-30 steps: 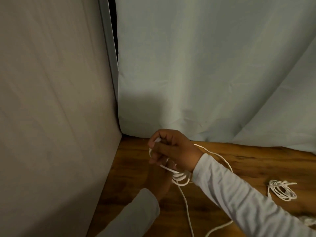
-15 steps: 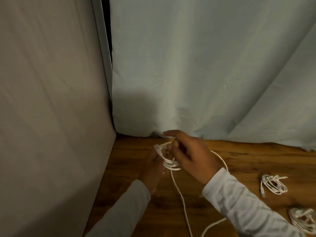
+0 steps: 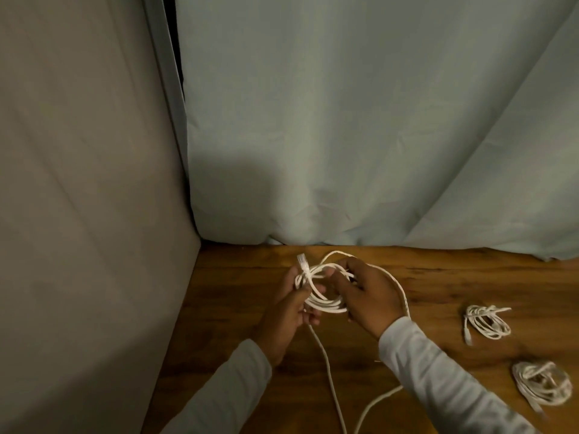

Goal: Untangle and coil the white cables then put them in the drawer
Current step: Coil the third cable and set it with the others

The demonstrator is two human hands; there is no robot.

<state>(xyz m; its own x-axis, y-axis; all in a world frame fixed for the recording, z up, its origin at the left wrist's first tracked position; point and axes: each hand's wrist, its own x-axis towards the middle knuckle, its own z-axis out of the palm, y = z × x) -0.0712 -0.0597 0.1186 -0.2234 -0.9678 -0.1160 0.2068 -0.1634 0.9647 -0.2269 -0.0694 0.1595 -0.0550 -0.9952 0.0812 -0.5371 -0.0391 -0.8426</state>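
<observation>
I hold a half-wound white cable above the wooden table. My left hand grips the left side of the coil, and a plug end sticks up above its fingers. My right hand pinches the coil's right side, with a loop passing over its back. The loose tail hangs down toward the front edge and curls back. Two coiled white cables lie to the right: a small bundle and a second coil nearer the front. No drawer is in view.
A pale blue curtain hangs behind the table and touches its back edge. A grey fabric panel closes off the left side. Both of my sleeves are light grey.
My right hand has come down from above the coil to its right side, laying another loop on. The coil is bigger and my view has tilted down, bringing the second coiled cable into sight.
</observation>
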